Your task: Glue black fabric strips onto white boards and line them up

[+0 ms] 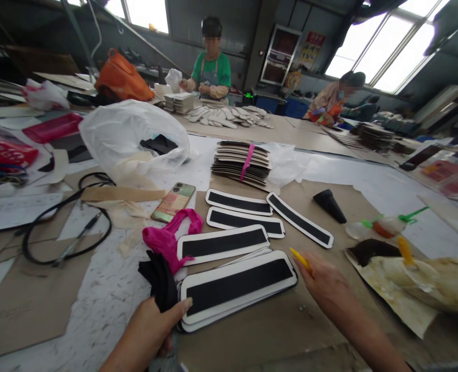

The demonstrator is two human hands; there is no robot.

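Note:
My left hand is closed around a bundle of black strips. Its thumb presses on the left end of the top white-edged panel, which has a black strip along its middle and lies on a small stack. My right hand grips a slim yellow tool, its tip just off the panel's right end; the tool's kind is unclear. Beyond the stack lie similar panels: one close behind, two farther back, and a slanted one to the right. A pink plastic bag touches the nearer panels.
A tied bundle of panels stands behind. Left are a phone, a black cable and a clear plastic bag. Right are a black cone, a small bottle and a glue-stained container. Two people work at the back.

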